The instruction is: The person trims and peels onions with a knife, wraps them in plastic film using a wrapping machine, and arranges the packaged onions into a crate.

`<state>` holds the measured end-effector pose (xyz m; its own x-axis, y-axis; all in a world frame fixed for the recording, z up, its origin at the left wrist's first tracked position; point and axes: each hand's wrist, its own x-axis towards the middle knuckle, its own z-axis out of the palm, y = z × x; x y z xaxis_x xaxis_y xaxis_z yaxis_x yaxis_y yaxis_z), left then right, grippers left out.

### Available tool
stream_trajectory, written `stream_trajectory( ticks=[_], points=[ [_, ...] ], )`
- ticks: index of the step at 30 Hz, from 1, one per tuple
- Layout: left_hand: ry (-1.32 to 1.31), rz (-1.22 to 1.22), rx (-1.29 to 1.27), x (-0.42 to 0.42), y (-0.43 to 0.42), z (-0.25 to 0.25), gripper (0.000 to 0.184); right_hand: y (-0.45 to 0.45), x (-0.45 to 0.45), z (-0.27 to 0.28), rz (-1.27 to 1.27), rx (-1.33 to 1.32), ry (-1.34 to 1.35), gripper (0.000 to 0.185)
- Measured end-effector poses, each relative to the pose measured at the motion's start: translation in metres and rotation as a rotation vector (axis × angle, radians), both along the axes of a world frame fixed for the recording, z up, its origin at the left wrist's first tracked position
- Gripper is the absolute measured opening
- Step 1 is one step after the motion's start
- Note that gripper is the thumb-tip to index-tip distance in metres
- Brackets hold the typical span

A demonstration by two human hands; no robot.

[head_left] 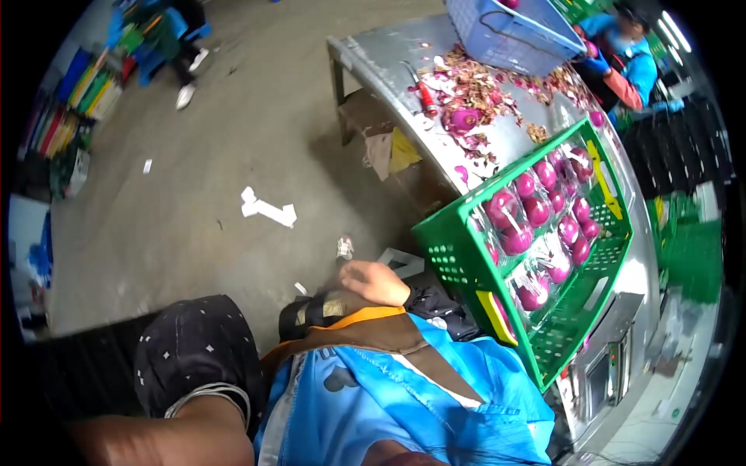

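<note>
Green crate [454, 237]: at the near end of the counter [381, 56], on the person's right, one corner jutting past the metal edge; the contact beneath it is hidden.
Onion packs [536, 210]: inside the crate, round purple onions in clear wrap, bunched toward its left side; perforated green wall shows to their right.
Yellow handle [496, 317]: on the crate's near end, close to the right sleeve.
Right hand [377, 281]: in front of the apron [365, 339], left of the crate and apart from it, back of the hand up, fingers bent; whether its grip is clenched or released, I cannot tell.
Left arm [198, 353]: dark patterned sleeve at lower left; its hand is out of sight, so its grip cannot be told.
Peelings [482, 89]: dry skins strewn beyond the crate, a large purple onion [464, 119] among them, a red-handled knife [427, 101] beside.
Blue basket [509, 39]: at the counter's far end.
Co-worker [633, 66]: beyond the counter, blue-gloved, near the basket.
Floor: white paper scraps [268, 210] lie left of the counter.
</note>
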<state>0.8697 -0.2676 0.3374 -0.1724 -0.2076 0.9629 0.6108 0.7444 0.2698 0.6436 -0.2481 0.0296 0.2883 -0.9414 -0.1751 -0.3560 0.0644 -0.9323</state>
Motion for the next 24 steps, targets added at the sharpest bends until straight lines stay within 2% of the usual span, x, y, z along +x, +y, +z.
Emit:
stream_trajectory(
  ticks=[4, 7, 11, 12, 15, 17, 19, 21, 22, 24],
  points=[
    [-0.011, -0.106, -0.017, -0.028, -0.089, 0.016, 0.053, -0.056, -0.026, -0.006, -0.276, -0.073, -0.16, 0.021],
    [-0.042, -0.175, -0.011, -0.044, -0.146, 0.024, 0.054, -0.08, -0.038, 0.011, -0.483, 0.188, -0.079, 0.022],
    [-0.009, -0.292, 0.002, -0.073, -0.219, 0.015, 0.055, -0.091, -0.051, -0.008, -0.684, 0.194, -0.212, 0.021],
    [-0.001, -0.329, 0.008, -0.08, -0.238, 0.013, 0.055, -0.1, -0.056, 0.01, -0.774, 0.3, -0.219, 0.02],
    [0.015, -0.449, 0.033, -0.109, -0.298, 0.003, 0.056, -0.119, -0.06, 0.006, -1.05, 0.238, -0.373, 0.017],
    [0.019, -0.532, 0.035, -0.129, -0.343, 0.0, 0.057, -0.129, -0.067, -0.017, -1.212, 0.153, -0.25, 0.017],
    [-0.008, -0.595, 0.003, -0.148, -0.387, 0.003, 0.058, -0.157, -0.076, -0.01, -1.379, 0.228, -0.323, 0.018],
    [0.006, -0.665, -0.004, -0.168, -0.437, 0.004, 0.058, -0.192, -0.089, -0.018, -1.533, 0.115, -0.194, 0.018],
    [0.02, -0.7, -0.005, -0.178, -0.464, 0.005, 0.059, -0.211, -0.096, -0.022, -1.54, 0.05, 0.052, 0.019],
    [0.019, -0.767, 0.001, -0.199, -0.516, 0.011, 0.059, -0.258, -0.116, -0.003, -1.508, 0.013, 0.287, 0.029]
  ],
)
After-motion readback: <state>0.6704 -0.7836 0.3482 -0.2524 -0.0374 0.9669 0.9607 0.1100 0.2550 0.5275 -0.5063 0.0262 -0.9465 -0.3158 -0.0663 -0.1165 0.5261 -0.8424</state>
